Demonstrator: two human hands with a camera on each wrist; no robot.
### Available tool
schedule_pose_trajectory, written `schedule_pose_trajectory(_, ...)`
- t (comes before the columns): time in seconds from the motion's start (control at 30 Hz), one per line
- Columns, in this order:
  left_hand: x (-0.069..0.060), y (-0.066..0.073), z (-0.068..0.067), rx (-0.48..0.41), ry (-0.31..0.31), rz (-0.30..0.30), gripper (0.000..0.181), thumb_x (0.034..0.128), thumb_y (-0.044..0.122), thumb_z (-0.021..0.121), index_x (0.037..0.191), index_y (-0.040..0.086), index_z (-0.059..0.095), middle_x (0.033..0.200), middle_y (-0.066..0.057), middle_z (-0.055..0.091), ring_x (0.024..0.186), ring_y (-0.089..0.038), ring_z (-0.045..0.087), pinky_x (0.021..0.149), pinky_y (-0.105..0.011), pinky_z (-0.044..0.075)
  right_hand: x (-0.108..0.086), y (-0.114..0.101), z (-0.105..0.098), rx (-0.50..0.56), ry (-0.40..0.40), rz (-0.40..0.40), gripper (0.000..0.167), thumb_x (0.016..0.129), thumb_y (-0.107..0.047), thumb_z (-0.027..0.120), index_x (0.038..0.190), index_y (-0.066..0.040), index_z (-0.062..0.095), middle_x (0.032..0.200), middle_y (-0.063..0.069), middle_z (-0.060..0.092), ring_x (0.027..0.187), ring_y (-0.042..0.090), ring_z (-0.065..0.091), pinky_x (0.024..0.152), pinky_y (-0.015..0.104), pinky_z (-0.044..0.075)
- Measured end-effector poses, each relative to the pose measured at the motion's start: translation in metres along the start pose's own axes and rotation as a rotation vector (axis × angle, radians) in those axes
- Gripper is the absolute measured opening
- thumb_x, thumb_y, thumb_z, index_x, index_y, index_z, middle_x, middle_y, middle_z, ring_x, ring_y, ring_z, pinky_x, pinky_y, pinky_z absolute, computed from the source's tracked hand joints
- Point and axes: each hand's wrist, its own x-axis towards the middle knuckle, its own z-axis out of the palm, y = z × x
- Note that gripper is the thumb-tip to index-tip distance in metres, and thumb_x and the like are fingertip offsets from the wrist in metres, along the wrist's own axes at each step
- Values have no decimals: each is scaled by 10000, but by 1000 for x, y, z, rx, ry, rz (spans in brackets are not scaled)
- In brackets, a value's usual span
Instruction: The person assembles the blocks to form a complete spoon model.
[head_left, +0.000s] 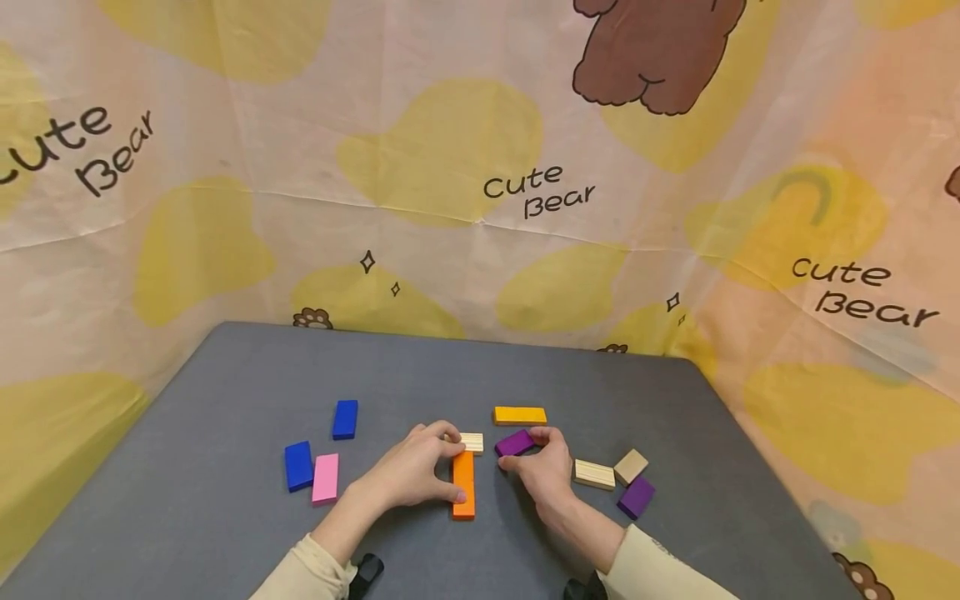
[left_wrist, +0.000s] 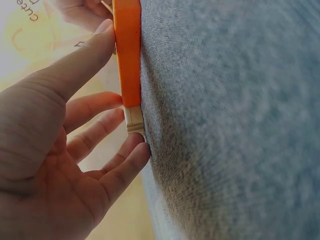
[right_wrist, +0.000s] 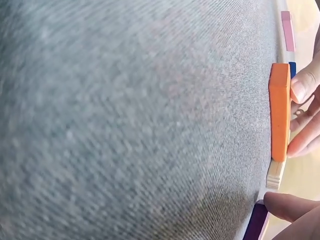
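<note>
My left hand (head_left: 412, 468) lies over the left side of an orange block (head_left: 465, 483), its thumb and index finger touching it. A plain wooden block (head_left: 472, 442) sits crosswise against the orange block's far end, and in the left wrist view other fingertips reach this wooden block (left_wrist: 134, 120). To the right, my right hand (head_left: 547, 473) pinches a purple block (head_left: 515, 443) between thumb and fingers. That purple block lies slanted, a small gap from the wooden one. In the right wrist view, only part of the purple block (right_wrist: 256, 221) shows below the thumb.
Two blue blocks (head_left: 298, 467) and a pink block (head_left: 326, 479) lie at the left of the grey table (head_left: 225, 517). A yellow block (head_left: 520, 415) lies beyond the right hand. Farther right are two wooden blocks (head_left: 595, 474) and another purple block (head_left: 636, 497). Printed cloth (head_left: 450, 150) surrounds the table.
</note>
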Motion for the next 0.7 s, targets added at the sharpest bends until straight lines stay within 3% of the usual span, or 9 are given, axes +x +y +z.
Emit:
schedule_pose_trajectory(0.3,0,2,1,13,15,-1,704,746,465,843,1292,60,658,1253,28,527,1095,-234,455,883,-386,470,2,0,-6,2,-57,-3,682,645,15,879,1230,8,528,1184,169,545,1040,328,509,917,448,455)
schedule_pose_trajectory(0.53,3,4,-2,20,34,7,695,748,442,848,1292,53,657,1250,10,529,1091,-240,459,891,-399,465,6,-1,-8,-35,-74,-50,702,662,2,878,1274,28,534,1230,182,561,1062,334,508,952,456,443)
schedule_pose_trajectory(0.7,-3,3,0,10,25,7,696,756,435,845,1293,38,651,1263,-3,531,1099,-250,466,902,-409,456,2,1,-9,-112,-108,-93,698,638,-2,896,1253,30,565,1173,167,590,954,293,536,852,421,477)
